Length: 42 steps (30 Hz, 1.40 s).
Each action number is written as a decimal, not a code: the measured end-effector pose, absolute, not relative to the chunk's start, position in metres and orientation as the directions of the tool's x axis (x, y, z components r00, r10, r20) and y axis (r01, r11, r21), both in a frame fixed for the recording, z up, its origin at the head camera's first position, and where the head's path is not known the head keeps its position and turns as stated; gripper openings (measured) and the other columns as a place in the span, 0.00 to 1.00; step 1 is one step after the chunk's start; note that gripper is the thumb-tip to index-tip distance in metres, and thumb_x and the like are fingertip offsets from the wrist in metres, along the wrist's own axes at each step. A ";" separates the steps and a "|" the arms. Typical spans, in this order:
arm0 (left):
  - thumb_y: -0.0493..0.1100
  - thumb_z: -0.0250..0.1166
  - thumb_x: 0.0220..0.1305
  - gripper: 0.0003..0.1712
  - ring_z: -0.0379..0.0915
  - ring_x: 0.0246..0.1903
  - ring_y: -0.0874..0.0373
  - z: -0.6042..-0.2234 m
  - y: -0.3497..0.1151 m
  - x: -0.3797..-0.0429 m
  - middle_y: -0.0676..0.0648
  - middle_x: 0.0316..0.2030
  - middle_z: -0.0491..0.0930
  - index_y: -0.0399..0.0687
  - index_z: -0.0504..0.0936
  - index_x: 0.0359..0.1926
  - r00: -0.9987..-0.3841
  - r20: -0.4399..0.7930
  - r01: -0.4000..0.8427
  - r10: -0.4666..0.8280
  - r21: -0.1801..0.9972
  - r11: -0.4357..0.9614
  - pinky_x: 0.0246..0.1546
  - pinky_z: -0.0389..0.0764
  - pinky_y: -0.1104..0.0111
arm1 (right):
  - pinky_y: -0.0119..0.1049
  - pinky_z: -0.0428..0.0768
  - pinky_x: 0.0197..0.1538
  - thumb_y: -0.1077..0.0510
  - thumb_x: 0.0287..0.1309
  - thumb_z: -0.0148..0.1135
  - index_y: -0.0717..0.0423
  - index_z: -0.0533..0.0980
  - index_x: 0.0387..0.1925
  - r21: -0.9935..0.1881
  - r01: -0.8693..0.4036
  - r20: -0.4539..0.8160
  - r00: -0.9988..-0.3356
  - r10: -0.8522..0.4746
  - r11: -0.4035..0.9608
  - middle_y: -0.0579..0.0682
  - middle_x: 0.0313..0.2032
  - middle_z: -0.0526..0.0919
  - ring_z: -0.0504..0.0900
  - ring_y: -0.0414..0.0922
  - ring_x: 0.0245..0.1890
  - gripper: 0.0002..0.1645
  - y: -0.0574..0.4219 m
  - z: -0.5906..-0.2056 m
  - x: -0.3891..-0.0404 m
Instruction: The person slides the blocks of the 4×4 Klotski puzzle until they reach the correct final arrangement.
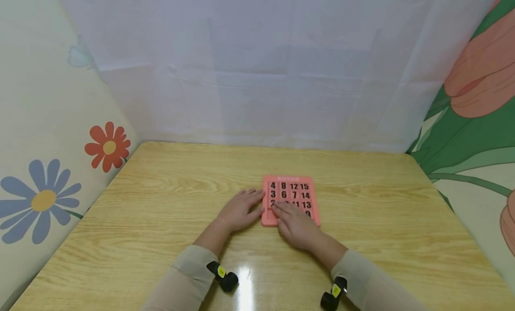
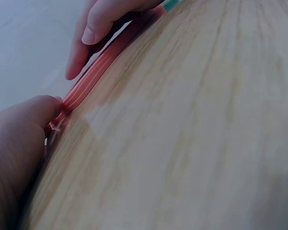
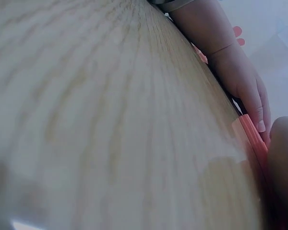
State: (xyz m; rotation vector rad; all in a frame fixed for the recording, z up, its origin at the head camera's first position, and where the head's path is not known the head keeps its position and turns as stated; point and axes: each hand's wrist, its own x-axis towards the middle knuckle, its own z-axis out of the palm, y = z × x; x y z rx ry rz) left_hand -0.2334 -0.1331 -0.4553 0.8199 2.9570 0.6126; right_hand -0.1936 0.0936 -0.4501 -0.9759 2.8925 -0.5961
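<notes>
A pink number slide puzzle (image 1: 289, 178) lies flat on the wooden table, its top rows reading 4 8 12 15 and 3 6 7 14. My left hand (image 1: 240, 210) rests along its left side, with extended fingertips and thumb at the frame's edge. Over the lower part lies my right hand (image 1: 298, 227), its fairly straight fingertips on the tiles near the 2. That hand hides much of the bottom two rows; a 9 shows at the lower right. In the left wrist view, the thumb of my left hand (image 2: 21, 125) meets the puzzle's side (image 2: 97, 72).
The wooden table (image 1: 169, 186) extends around the puzzle on all sides. A white sheet (image 1: 257, 78) hangs behind it. Flower-printed walls stand at left and right, with a red flower (image 1: 108, 147) near the left corner. Each wrist carries a small black camera (image 1: 227, 280).
</notes>
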 end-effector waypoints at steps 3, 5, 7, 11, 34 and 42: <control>0.56 0.51 0.72 0.33 0.56 0.73 0.46 -0.455 -0.133 -0.233 0.45 0.71 0.66 0.45 0.65 0.72 -0.862 0.087 0.494 0.500 0.368 0.788 0.77 0.53 0.52 | 0.48 0.59 0.77 0.51 0.73 0.43 0.56 0.65 0.70 -0.381 -0.573 0.104 -0.806 -0.582 0.725 0.53 0.72 0.65 0.61 0.53 0.74 0.29 0.098 -0.451 -0.191; 0.56 0.51 0.72 0.33 0.56 0.73 0.46 -0.455 -0.133 -0.233 0.45 0.71 0.66 0.45 0.65 0.72 -0.862 0.085 0.494 0.500 0.365 0.789 0.77 0.53 0.52 | 0.49 0.59 0.76 0.51 0.73 0.44 0.55 0.65 0.71 -0.386 -0.571 0.110 -0.808 -0.578 0.725 0.53 0.72 0.65 0.61 0.53 0.74 0.29 0.101 -0.452 -0.189; 0.55 0.52 0.72 0.33 0.57 0.73 0.45 -0.454 -0.133 -0.233 0.45 0.71 0.66 0.44 0.65 0.71 -0.860 0.090 0.497 0.502 0.364 0.787 0.77 0.53 0.52 | 0.50 0.60 0.76 0.51 0.73 0.44 0.55 0.65 0.70 -0.388 -0.569 0.116 -0.811 -0.574 0.725 0.53 0.72 0.65 0.62 0.53 0.73 0.29 0.105 -0.452 -0.187; 0.55 0.53 0.72 0.33 0.58 0.72 0.44 -0.452 -0.132 -0.232 0.44 0.70 0.67 0.43 0.66 0.71 -0.856 0.101 0.506 0.507 0.367 0.781 0.76 0.54 0.50 | 0.50 0.60 0.76 0.51 0.72 0.45 0.55 0.66 0.70 -0.377 -0.566 0.121 -0.815 -0.567 0.733 0.52 0.71 0.66 0.63 0.52 0.73 0.29 0.112 -0.453 -0.182; 0.53 0.54 0.71 0.33 0.58 0.72 0.44 -0.455 -0.132 -0.235 0.43 0.69 0.68 0.41 0.67 0.70 -0.855 0.109 0.509 0.507 0.370 0.777 0.76 0.54 0.51 | 0.49 0.62 0.75 0.51 0.71 0.46 0.55 0.67 0.69 -0.334 -0.594 0.146 -0.800 -0.583 0.732 0.53 0.71 0.67 0.64 0.52 0.72 0.28 0.110 -0.457 -0.178; 0.55 0.52 0.72 0.33 0.57 0.73 0.45 -0.455 -0.133 -0.234 0.45 0.70 0.67 0.44 0.66 0.71 -0.857 0.100 0.504 0.505 0.366 0.782 0.77 0.53 0.52 | 0.49 0.59 0.76 0.52 0.71 0.45 0.56 0.67 0.69 -0.341 -0.606 0.141 -0.789 -0.598 0.719 0.53 0.71 0.67 0.64 0.51 0.73 0.28 0.100 -0.456 -0.178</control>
